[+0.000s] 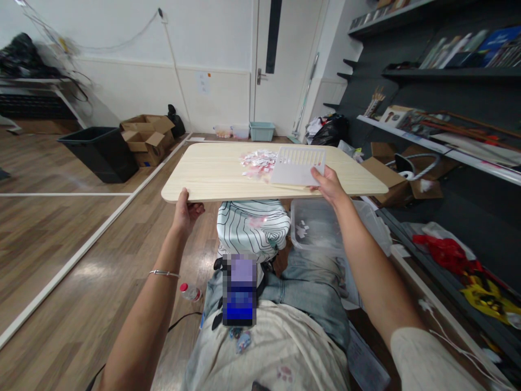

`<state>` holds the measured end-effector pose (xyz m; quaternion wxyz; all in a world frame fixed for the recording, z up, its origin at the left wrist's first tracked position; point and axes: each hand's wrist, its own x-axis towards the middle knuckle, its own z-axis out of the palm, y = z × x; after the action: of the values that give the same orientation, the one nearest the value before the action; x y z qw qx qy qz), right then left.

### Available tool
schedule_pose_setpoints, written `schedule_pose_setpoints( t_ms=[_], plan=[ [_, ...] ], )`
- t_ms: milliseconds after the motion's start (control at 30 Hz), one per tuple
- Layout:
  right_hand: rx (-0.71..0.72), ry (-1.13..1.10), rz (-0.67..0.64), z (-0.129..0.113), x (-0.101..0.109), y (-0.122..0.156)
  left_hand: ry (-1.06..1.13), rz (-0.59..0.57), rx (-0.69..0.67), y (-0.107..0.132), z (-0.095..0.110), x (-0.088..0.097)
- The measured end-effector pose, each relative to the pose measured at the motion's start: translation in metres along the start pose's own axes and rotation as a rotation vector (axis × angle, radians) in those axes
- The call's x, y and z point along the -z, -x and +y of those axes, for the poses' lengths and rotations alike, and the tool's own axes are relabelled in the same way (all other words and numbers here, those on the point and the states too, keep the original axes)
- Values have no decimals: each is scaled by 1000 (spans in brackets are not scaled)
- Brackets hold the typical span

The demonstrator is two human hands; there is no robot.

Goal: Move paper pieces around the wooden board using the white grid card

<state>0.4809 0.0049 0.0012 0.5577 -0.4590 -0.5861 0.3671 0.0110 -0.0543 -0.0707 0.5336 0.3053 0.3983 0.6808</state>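
A pale wood-grain board (211, 171) with rounded corners spans the view in front of me, tilted slightly. My left hand (188, 210) grips its near left edge, thumb on top and fingers curled below. In my right hand (328, 183) is a white slotted plastic panel (293, 174), pinched at its lower right corner over the board; whether those fingers also touch the board's edge I cannot tell. Beside the panel lies a loose heap of small white and pink pieces (260, 162). Under the near right edge stands a clear plastic bin (315, 236) with a few white pieces inside.
Patterned cloth (252, 228) sits below the board, by my knees. A red-capped bottle (190, 292) is on the floor to my left. Farther off are a black trash bin (101, 157), cardboard boxes (148, 138) and a teal basket (261, 131). Loaded shelves (439, 141) line the right side.
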Motion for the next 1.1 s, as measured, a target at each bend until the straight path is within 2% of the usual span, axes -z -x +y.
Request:
schedule_pose_setpoints(
  t_ms=[367,900,1100],
  plan=[
    [-2,-6,3,0,-1,1,18,59,-21,4,2,-6],
    [-7,19,9,-2,-1,1,-13,-4,24,-3,1,3],
    [-8,20,14,-3,-1,2,-1,-5,-13,-3,-1,3]
  ],
)
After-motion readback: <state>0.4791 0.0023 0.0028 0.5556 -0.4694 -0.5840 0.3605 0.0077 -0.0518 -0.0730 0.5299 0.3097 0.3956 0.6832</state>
